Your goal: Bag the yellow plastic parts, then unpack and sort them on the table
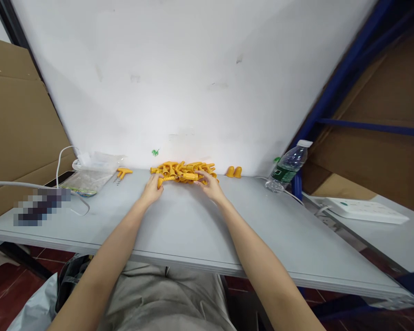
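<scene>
My left hand (153, 188) is closed on a yellow T-handled corkscrew (166, 179), its twisted shaft pointing right. Opposite it, my right hand (209, 185) pinches a yellow ribbed sleeve (189, 176), turned toward the shaft's tip. Sleeve and corkscrew lie nearly in line; whether they touch I cannot tell. Right behind both hands is a pile of yellow parts (170, 165), handles and hollow pieces mixed together, against the white wall. Farther left lies a yellow T-handle (124, 172) beside small metal spirals (117, 179). Two yellow caps (234, 172) stand right of the pile.
A clear plastic bottle (290, 164) leans at the right by a blue post. Plastic bags (93, 177), a white cable (59, 161) and a blurred dark object (41, 207) occupy the grey table's (193, 230) left side. A white power strip (369, 210) lies far right.
</scene>
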`<state>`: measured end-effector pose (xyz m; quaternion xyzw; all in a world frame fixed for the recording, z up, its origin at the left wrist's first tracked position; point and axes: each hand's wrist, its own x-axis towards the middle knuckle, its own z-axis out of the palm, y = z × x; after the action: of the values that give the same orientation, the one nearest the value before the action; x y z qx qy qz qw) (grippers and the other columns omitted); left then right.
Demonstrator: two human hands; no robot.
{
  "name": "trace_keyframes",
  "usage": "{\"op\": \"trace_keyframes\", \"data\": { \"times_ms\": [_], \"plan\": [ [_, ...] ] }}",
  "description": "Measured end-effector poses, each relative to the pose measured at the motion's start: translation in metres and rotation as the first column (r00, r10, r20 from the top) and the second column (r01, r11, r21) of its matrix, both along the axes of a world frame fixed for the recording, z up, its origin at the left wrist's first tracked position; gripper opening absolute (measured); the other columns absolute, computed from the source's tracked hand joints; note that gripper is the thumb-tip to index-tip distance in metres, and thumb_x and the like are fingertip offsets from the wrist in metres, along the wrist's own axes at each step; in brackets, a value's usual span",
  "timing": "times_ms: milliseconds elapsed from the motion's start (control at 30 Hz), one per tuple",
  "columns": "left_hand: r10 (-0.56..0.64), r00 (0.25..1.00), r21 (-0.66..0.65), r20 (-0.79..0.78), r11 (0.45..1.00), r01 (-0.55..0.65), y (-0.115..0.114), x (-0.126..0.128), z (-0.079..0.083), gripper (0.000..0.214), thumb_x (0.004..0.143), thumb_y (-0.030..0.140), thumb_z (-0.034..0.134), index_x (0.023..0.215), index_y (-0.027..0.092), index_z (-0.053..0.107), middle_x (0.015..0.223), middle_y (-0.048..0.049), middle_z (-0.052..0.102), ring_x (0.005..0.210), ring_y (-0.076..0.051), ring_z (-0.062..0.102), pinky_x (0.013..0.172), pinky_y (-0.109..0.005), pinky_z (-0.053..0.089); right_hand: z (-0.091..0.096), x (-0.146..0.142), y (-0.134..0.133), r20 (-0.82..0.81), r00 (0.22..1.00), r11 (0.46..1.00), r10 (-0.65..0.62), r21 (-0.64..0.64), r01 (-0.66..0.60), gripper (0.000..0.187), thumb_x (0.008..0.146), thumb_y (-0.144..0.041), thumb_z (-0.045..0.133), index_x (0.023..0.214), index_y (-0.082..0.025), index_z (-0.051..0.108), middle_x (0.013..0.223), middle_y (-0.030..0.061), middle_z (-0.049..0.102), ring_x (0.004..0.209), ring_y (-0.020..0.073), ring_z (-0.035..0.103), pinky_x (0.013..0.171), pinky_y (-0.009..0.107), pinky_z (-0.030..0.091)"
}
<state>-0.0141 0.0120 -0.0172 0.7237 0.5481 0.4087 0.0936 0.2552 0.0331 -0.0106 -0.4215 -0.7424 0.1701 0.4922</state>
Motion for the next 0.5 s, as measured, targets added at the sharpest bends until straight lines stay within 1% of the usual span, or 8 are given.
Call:
{"op": "trace_keyframes", "data": {
  "times_ms": [167, 267, 300, 367, 400, 433, 500],
  "plan": [
    [-0.084, 0.996, 0.032, -0.031, 0.996, 0.085, -0.005, 0.004, 0.002, 0.043, 0.079, 0.009, 0.051, 0.121, 0.021, 0.055, 0.115, -0.0063, 0.06, 0.094, -0.016, 0.061, 0.094, -0.033, 0.049, 0.003, -0.006, -0.004, 0.027, 0.995, 0.995, 0.098, -0.034, -0.097, 0.039, 0.082, -0.037, 0.067, 0.12, -0.026, 0.066, 0.124, 0.0083, 0.067, 0.093, 0.0238, 0.068, 0.089, 0.045, 0.054],
    [-0.13, 0.99, 0.049, -0.062, 0.99, 0.133, -0.011, 0.006, 0.007, 0.04, 0.084, 0.012, 0.049, 0.122, 0.021, 0.054, 0.118, -0.007, 0.059, 0.093, -0.016, 0.061, 0.093, -0.031, 0.048, 0.008, -0.01, -0.008, 0.022, 0.988, 0.988, 0.15, -0.037, -0.149, 0.043, 0.083, -0.043, 0.065, 0.122, -0.024, 0.065, 0.127, 0.0104, 0.065, 0.102, 0.026, 0.066, 0.091, 0.045, 0.053],
    [-0.137, 0.988, 0.054, -0.068, 0.989, 0.141, -0.012, 0.007, 0.009, 0.038, 0.086, 0.013, 0.049, 0.122, 0.021, 0.054, 0.118, -0.0071, 0.058, 0.093, -0.016, 0.061, 0.092, -0.03, 0.048, 0.01, -0.01, -0.01, 0.011, 0.986, 0.985, 0.166, -0.047, -0.166, 0.046, 0.083, -0.047, 0.065, 0.123, -0.023, 0.065, 0.126, 0.0111, 0.066, 0.101, 0.0261, 0.066, 0.09, 0.045, 0.053],
    [-0.146, 0.986, 0.069, -0.074, 0.986, 0.152, -0.015, 0.008, 0.012, 0.035, 0.089, 0.016, 0.048, 0.123, 0.02, 0.053, 0.119, -0.0077, 0.058, 0.091, -0.015, 0.061, 0.091, -0.03, 0.049, 0.014, -0.011, -0.013, -0.024, 0.982, 0.978, 0.185, -0.094, -0.186, 0.053, 0.081, -0.056, 0.064, 0.122, -0.021, 0.065, 0.116, 0.011, 0.069, 0.088, 0.0243, 0.068, 0.084, 0.043, 0.055],
    [-0.153, 0.985, 0.078, -0.075, 0.984, 0.159, -0.017, 0.008, 0.013, 0.034, 0.09, 0.017, 0.047, 0.123, 0.02, 0.053, 0.119, -0.0081, 0.058, 0.09, -0.015, 0.061, 0.09, -0.03, 0.049, 0.016, -0.012, -0.015, -0.045, 0.982, 0.974, 0.186, -0.125, -0.19, 0.055, 0.08, -0.061, 0.063, 0.118, -0.021, 0.066, 0.107, 0.0099, 0.071, 0.079, 0.0226, 0.068, 0.08, 0.042, 0.056],
    [-0.162, 0.984, 0.087, -0.077, 0.982, 0.168, -0.018, 0.009, 0.015, 0.033, 0.091, 0.018, 0.047, 0.123, 0.02, 0.053, 0.12, -0.0084, 0.058, 0.09, -0.016, 0.061, 0.089, -0.03, 0.049, 0.018, -0.013, -0.017, -0.068, 0.981, 0.969, 0.181, -0.156, -0.189, 0.056, 0.08, -0.066, 0.061, 0.111, -0.02, 0.068, 0.096, 0.0081, 0.072, 0.07, 0.0209, 0.066, 0.076, 0.041, 0.056],
    [-0.177, 0.981, 0.1, -0.084, 0.978, 0.185, -0.021, 0.01, 0.018, 0.033, 0.092, 0.019, 0.047, 0.125, 0.021, 0.052, 0.122, -0.0088, 0.057, 0.092, -0.016, 0.061, 0.088, -0.03, 0.049, 0.021, -0.016, -0.02, -0.121, 0.98, 0.961, 0.16, -0.209, -0.182, 0.058, 0.078, -0.074, 0.055, 0.088, -0.019, 0.069, 0.074, 0.0041, 0.068, 0.057, 0.0184, 0.061, 0.07, 0.04, 0.056]
  ]
}}
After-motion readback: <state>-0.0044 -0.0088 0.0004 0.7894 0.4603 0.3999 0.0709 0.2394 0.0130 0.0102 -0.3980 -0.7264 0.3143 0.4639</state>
